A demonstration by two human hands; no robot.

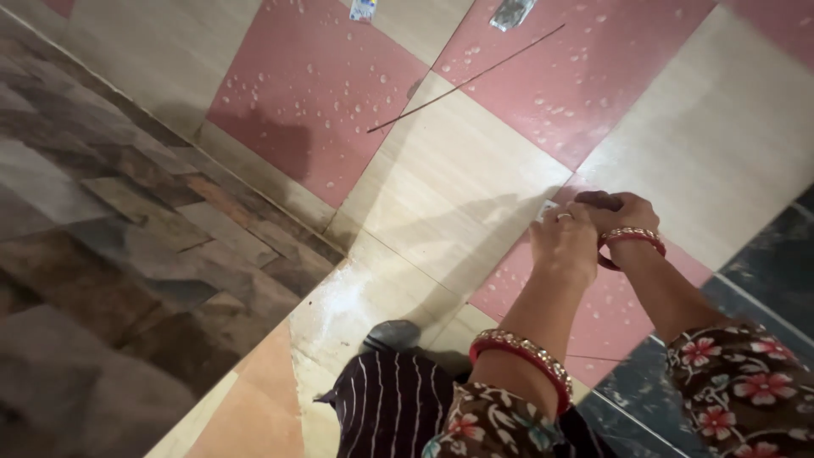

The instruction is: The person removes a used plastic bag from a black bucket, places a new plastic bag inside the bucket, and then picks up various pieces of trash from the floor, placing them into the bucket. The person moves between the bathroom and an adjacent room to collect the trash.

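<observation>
My two hands meet out in front of me, above a pink and cream tiled floor. My left hand (564, 242) wears a ring and its fingers are curled around a small white thing (546, 207) that peeks out at the fingertips. My right hand (621, 212) is pressed against the left one with its fingers bent inward; what it holds is hidden. Each wrist carries a red and gold bangle (521, 352), and both arms are in floral sleeves (746, 390).
Water drops speckle the pink tiles (314, 93). A thin dark stick (466, 80) lies across the floor at the top, near two small wrappers (513, 13). A stone-patterned surface (119, 246) fills the left. Dark striped cloth (390, 403) hangs below me; dark tiles (763, 280) lie at right.
</observation>
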